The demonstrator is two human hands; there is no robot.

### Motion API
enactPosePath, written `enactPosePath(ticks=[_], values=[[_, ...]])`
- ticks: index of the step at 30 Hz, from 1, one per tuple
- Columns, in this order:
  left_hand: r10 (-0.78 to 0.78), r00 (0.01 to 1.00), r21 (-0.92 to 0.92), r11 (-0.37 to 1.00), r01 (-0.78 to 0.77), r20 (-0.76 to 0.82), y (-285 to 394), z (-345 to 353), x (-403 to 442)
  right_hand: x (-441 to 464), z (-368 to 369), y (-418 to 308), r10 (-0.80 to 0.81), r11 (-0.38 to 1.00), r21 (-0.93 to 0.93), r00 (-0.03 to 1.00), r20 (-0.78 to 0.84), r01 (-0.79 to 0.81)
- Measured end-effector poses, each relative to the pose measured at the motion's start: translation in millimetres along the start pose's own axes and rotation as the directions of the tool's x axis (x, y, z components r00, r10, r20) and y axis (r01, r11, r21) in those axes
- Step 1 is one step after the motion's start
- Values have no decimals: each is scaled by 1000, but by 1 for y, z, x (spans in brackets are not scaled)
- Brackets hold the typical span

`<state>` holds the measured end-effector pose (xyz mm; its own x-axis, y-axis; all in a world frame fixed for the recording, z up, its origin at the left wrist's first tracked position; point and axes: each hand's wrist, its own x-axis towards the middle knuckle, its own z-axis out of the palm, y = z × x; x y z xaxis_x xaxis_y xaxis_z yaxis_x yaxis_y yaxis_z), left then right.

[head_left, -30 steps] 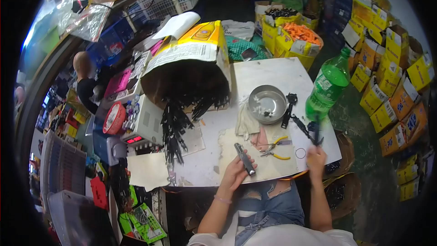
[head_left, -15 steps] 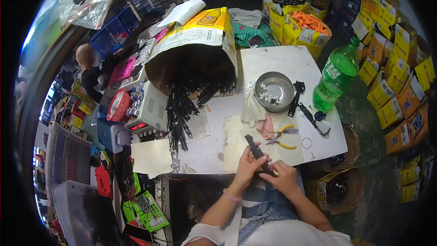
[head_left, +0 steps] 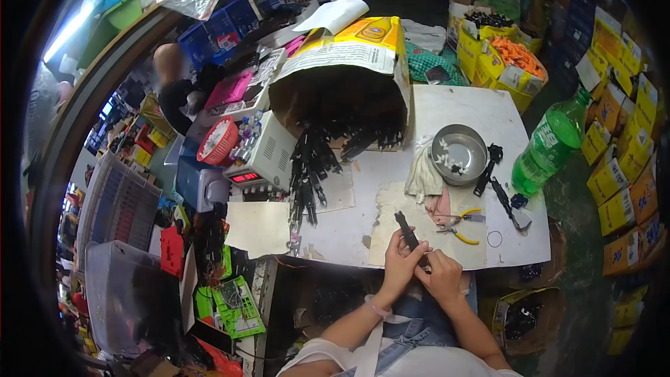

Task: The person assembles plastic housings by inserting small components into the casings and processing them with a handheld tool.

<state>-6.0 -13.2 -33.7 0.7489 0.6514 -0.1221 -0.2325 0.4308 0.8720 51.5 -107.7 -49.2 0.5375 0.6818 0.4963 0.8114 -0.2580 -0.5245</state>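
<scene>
Fingers of my left hand [head_left: 398, 263] are wrapped around a long, narrow black piece [head_left: 405, 227], which I hold tilted, its upper end pointing away from me over the table. My right hand [head_left: 441, 272] is closed on its lower end, probably to steady it; what lies under these fingers I cannot see. Both hands are at the near edge of the white tabletop [head_left: 522, 257].

Just beyond is a worn cream sheet [head_left: 391, 209], perhaps protecting the surface. On its right part, yellow-handled metal pliers [head_left: 450, 227] lie spread, within easy reach. Farther stands a round steel bowl [head_left: 476, 156] with small white bits [head_left: 455, 167], its wall likely stopping them from scattering, beside a crumpled whitish cloth [head_left: 423, 176].

To the left, many black strips [head_left: 307, 167] spill from a yellow-printed cardboard carton [head_left: 338, 59]; between them and the sheet there is some open room. At the right, a green plastic bottle [head_left: 551, 143] stands close to the table's edge, so moving space is narrower there.
</scene>
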Motion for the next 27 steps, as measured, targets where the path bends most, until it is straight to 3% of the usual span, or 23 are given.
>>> enactPosePath(ticks=[7,9,10,11,13,14,18,20,27], values=[[47,999,-1,999,-47,6,-15,-10,4,-2,4,4,-6,1000,13,1000,29,5],[94,995,348,933,-93,13,-16,-18,7,-3,4,7,37,998,44,999,23,-38],[213,975,580,788,-207,58,-9,-21,10,-3,3,9,84,994,74,996,17,-85],[368,923,691,639,-338,111,-1,-23,12,-1,1,12,87,994,70,996,12,-88],[505,832,818,363,-446,229,-7,-40,25,8,-8,22,230,965,143,972,-48,-221],[423,894,813,462,-355,150,-11,-41,28,13,-9,30,250,962,144,961,-121,-232],[500,847,801,426,-420,178,-10,-41,28,37,-22,62,320,947,59,912,-256,-316],[527,831,800,415,-433,176,-7,-36,27,44,-31,69,407,905,-48,893,-192,-422],[542,828,793,436,-425,145,-8,-36,28,43,-26,83,402,902,-115,907,-128,-416]])
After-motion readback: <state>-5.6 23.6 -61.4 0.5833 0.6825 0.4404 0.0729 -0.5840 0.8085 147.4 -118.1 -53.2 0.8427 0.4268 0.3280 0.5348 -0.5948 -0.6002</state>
